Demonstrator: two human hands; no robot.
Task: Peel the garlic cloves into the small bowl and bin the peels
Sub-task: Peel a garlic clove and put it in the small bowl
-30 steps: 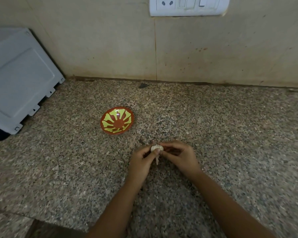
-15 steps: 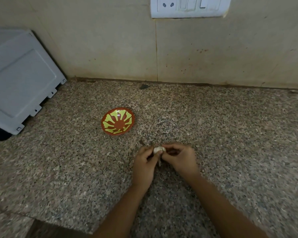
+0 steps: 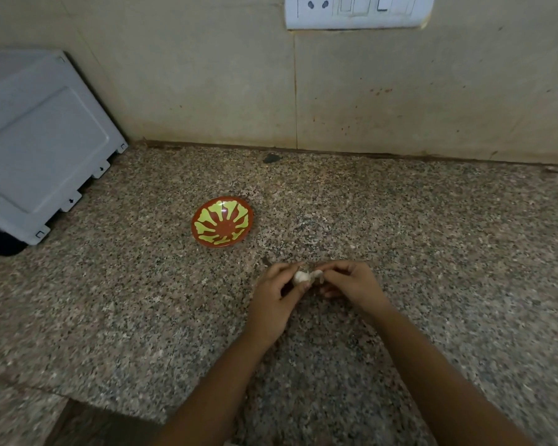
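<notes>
Garlic (image 3: 302,277) held between both my hands over the counter (image 3: 432,252).
Bowl (image 3: 222,222) sits on the counter to the upper left, apart from my hands; my left hand (image 3: 273,300) curls its fingers round the garlic, and my right hand (image 3: 351,284) pinches loose peel (image 3: 316,273) at its right end.

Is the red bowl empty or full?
Empty: the bowl shows only its red and yellow pattern. The garlic is held between the left hand and right hand.

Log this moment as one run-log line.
step: peeling | left hand: holds garlic clove | right hand: pinches peel | small bowl: empty, on countertop
</notes>
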